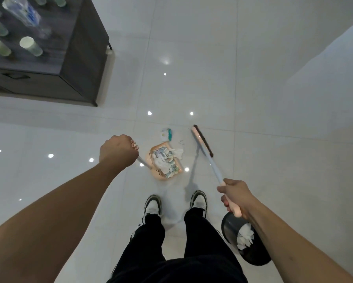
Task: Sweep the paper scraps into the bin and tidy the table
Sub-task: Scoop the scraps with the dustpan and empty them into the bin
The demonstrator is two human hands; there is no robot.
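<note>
On the floor: your pink dustpan (165, 162) sits on the shiny white tiles, just in front of your two shoes (152, 203)
Dustpan load: it is full of paper scraps (163, 160), white and pale blue, heaped up to its rim
Loose scraps: one white piece (179, 153) lies at the far right edge of the dustpan, half off it; a white and teal piece (167, 134) lies on the tiles just past the dustpan; a tiny bit (181, 142) lies near that, to the right
Left hand: your left hand (118, 150) is curled in a tight fist round the top of the dustpan's long handle (144, 163), up and to the left of the dustpan
Right hand: your right hand (233, 196) has its fingers wrapped round the pink grip of the broom (207, 153), to the right of the dustpan and nearer to you
Broom head: the brush end (202, 139) is to the right of the dustpan, apart from it, with dark bristles on its right side; you cannot tell if it touches the tiles
Bin: the dark round bin (230, 227) stands well to the right of the dustpan, by your right foot, partly under your right arm, with white paper (245, 236) in it
Table: the dark grey table (77, 58) is far past the dustpan, up and to the left, with pale green cups (31, 45) and a clear plastic bottle (23, 11) on top
</note>
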